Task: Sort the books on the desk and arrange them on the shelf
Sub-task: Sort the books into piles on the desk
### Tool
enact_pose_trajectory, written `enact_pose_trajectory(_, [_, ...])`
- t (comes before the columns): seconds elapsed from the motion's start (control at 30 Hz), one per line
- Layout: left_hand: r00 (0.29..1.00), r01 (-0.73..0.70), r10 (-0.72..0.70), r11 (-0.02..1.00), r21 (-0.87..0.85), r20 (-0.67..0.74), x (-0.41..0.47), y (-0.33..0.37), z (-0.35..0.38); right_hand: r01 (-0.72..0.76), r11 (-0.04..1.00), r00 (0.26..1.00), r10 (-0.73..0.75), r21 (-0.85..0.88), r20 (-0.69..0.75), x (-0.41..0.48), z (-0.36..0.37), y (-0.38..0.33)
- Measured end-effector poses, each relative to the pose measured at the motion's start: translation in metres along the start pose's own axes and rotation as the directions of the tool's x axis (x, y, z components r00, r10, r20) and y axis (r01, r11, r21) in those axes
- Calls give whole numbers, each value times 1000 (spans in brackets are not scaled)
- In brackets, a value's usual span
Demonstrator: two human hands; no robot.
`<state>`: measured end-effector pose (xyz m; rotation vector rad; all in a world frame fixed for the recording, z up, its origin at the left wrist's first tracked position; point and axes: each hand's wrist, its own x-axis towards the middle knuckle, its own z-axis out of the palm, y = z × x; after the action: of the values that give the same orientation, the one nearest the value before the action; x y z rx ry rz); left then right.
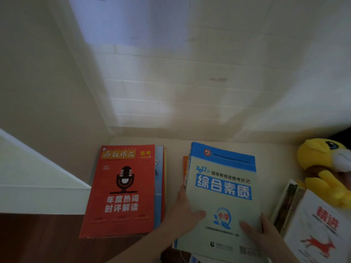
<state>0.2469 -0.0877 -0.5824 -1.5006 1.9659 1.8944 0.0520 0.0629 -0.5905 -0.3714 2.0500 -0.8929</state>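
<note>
Gripping blue book [222, 186] by side edges: left hand [182, 211], right hand [266, 230], thumbs on cover. Orange book [185, 169] beneath may drag along.

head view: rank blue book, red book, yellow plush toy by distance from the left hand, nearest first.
1. blue book: in the middle, gripped by the left hand at its left edge.
2. red book: on top of the pile just left of that hand.
3. yellow plush toy: far right, beyond the blue book.
</note>
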Motion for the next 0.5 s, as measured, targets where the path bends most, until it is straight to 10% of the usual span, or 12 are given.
enact_pose_trajectory(0.5, [999, 30, -24, 985, -171, 34, -2, 0, -10, -74, 997, 997, 74, -12, -11, -10, -3, -11])
